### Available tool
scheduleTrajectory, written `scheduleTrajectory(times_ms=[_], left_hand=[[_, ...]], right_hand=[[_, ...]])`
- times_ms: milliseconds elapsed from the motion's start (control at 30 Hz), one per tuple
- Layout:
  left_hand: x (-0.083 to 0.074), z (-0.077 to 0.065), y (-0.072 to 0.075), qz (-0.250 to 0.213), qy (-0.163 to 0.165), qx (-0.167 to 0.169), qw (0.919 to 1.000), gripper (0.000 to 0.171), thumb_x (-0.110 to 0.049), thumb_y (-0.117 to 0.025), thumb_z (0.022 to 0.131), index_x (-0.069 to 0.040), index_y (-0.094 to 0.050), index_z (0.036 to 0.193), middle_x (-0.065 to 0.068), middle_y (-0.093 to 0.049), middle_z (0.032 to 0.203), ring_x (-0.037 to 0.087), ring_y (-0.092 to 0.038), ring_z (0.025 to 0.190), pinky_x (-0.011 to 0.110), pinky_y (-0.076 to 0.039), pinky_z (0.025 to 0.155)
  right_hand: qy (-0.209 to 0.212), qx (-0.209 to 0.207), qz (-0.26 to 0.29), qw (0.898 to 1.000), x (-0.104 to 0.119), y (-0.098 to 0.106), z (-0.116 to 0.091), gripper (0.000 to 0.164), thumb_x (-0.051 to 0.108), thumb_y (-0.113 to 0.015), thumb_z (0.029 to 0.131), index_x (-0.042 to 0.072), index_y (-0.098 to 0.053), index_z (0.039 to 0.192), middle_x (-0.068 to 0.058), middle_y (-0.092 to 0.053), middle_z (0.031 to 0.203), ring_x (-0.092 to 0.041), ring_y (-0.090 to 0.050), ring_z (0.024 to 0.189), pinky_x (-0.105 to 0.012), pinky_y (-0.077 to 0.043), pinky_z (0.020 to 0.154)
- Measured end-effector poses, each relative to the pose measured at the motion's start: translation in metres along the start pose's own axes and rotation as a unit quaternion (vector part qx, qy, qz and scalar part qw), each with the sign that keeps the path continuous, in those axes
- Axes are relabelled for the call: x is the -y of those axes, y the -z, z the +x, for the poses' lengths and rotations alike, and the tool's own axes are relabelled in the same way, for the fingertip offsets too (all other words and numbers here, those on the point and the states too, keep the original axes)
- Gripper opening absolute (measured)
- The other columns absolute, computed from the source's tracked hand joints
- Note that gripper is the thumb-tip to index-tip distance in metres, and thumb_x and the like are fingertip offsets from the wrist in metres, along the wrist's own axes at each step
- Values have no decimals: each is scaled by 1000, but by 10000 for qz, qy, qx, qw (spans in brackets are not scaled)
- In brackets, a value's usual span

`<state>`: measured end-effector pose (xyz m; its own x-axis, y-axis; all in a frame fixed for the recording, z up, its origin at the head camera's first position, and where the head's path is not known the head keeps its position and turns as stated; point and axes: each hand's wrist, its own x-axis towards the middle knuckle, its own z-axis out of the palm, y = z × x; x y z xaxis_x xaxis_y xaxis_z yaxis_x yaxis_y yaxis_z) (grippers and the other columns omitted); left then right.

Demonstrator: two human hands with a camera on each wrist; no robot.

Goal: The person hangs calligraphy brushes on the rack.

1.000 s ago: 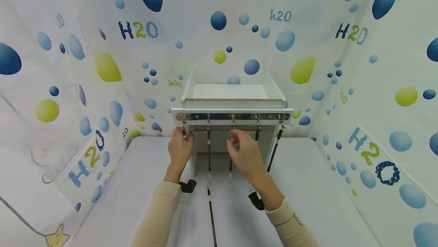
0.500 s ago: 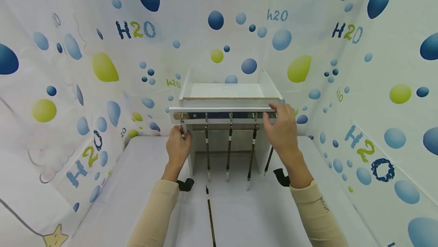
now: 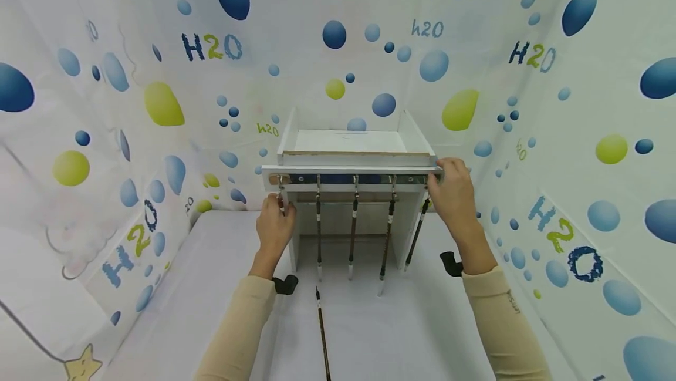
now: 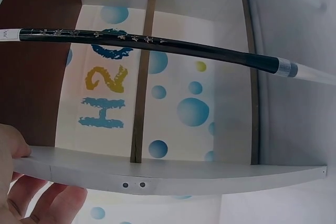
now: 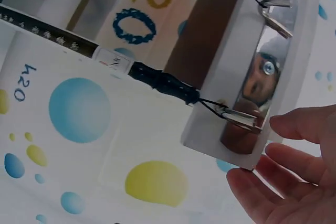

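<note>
A white wooden brush rack stands ahead, with a metal hook rail along its front. My left hand grips the rack's left side panel; in the left wrist view the thumb lies inside, the fingers outside. At the rail's right end my right hand holds the board's corner between thumb and fingers. Several dark calligraphy brushes hang by loops from the hooks, their tips in clear covers. The rightmost brush slants beside the right side panel.
Another calligraphy brush lies on the white-covered table, its dark bristles toward the rack. A shallow white tray forms the rack's top. A printed curtain with bubbles surrounds the table at the back and sides.
My right hand has moved from the hanging brushes in the middle to the rack's right end and now holds it there. The left hand has stayed on the left panel.
</note>
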<state>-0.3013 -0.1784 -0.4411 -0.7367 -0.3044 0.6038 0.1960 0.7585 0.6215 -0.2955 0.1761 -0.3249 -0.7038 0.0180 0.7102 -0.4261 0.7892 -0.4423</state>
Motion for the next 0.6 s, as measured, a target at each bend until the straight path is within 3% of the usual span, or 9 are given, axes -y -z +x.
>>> scheduleTrajectory(times_ms=[167,467,600], left_hand=[[0,0,0,-4,33,-57,10000,28,-18,-62,92,6,-59,108,25,-67,102,43,-70,89,58,-53,70],[-3,1,1,-130,228,43,9996,29,-20,-60,93,6,-60,107,24,-67,102,42,-69,91,59,-53,73],[-1,-1,5,-395,367,149,9984,29,-19,-61,95,6,-60,109,24,-69,103,39,-72,91,55,-56,77]], right_hand=[[94,-4,-138,9999,-3,-6,-1,27,-3,-61,91,-16,-63,114,-31,-59,118,-46,-63,111,-51,-55,93],[269,-612,-14,9978,-8,-19,-5,22,-6,-60,88,-15,-65,107,-30,-60,105,-47,-60,95,-53,-53,83],[270,-752,-55,9968,-8,-22,-6,21,-4,-62,87,-12,-66,105,-28,-60,102,-46,-59,90,-52,-52,80]])
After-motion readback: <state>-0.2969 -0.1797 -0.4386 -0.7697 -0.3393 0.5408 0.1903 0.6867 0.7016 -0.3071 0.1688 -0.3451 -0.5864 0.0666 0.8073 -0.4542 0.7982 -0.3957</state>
